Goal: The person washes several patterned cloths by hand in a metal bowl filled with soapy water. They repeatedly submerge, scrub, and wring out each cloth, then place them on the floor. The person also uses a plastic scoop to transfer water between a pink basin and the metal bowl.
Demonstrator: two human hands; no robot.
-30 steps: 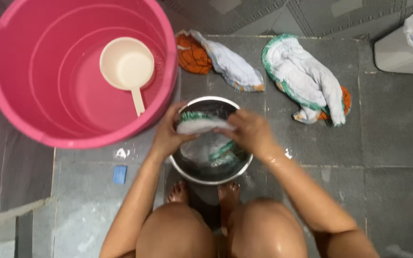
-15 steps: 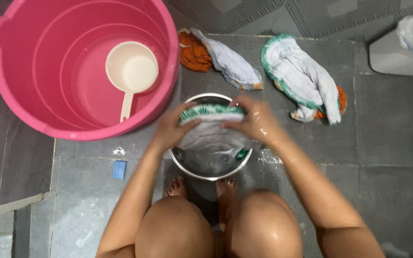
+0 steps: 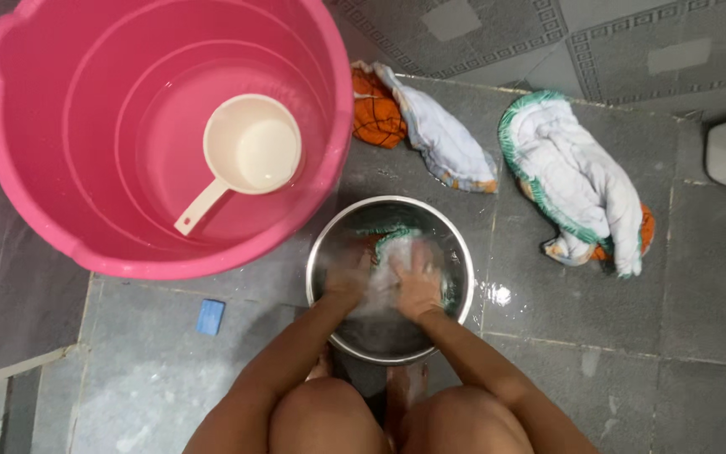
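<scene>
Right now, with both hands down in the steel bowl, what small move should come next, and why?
Probably lift the cloth slightly and squeeze it over the steel bowl. The left hand and right hand both press it down in the water, where it looks soaked and bunched, so wringing there would keep the water off the wet floor tiles.

**Packages, labels, signs, screens: none observed**

Head view checked across the floor tiles, wall edge and all items lying about. No package, label, sign or screen can be made out. No printed panel or display is visible on any surface in view.
</scene>
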